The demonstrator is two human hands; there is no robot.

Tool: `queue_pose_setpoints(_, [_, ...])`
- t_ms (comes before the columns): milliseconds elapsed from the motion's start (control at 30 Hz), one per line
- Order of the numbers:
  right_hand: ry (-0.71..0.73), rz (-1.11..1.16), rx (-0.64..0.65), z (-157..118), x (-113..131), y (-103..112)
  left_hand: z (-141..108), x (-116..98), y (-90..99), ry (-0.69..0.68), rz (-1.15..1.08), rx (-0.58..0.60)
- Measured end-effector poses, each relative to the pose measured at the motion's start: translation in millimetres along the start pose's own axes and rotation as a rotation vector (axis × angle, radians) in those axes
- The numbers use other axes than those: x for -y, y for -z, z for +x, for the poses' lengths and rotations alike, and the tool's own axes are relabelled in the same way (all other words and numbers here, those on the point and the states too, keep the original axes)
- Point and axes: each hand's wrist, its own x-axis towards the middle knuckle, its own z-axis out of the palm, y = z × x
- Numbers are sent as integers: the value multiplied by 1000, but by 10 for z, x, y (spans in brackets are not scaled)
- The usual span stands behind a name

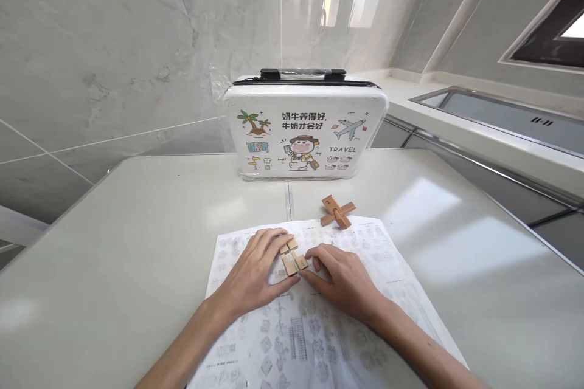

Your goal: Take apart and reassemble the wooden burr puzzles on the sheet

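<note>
Two pale notched wooden puzzle pieces (290, 262) lie side by side on a printed instruction sheet (360, 340). My left hand (258, 268) grips them from the left, fingers over the far end and thumb at the near end. From the right, my right hand (342, 276) has its curled index finger and thumb at the edge of the right-hand piece, which bears a small dark mark. Beyond my right hand sits a darker brown wooden puzzle (336, 213) of crossed bars, marked with a 2, at the sheet's far edge.
A white case (296, 97) with cartoon prints and a black handle stands upright at the back of the white table (137, 243), partly wrapped in clear plastic. Behind it is a grey tiled wall (137, 42). To the right runs a counter (493, 140) with an inset panel.
</note>
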Motion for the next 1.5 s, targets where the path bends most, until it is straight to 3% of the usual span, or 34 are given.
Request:
queue_pose_setpoints(267, [102, -9, 40, -4, -4, 1, -33, -84, -51, 20, -131, 67])
queue_pose_setpoints(533, [118, -30, 32, 7, 8, 17, -21, -105, -86, 20, -76, 44])
queue_pose_setpoints(700, [110, -28, 52, 10, 11, 29, -16, -48, -82, 84, 60, -46])
queue_pose_setpoints(867, [84, -19, 70, 3, 5, 33, 3, 165, -18, 220, 217, -229])
queue_pose_setpoints(1033, [83, -16, 71, 11, 15, 44, 2, 312, 59, 264, 311, -318])
queue_pose_setpoints(1167, [88, -7, 65, 16, 20, 52, 7, 273, 103, 216, 357, -345])
queue_pose_setpoints(1333, [95, -7, 53, 14, 17, 44, 18, 44, 82, -2, 308, -375])
queue_pose_setpoints(1500, [94, -2, 39, 18, 17, 30, -38, -151, -75, -194, 114, -215])
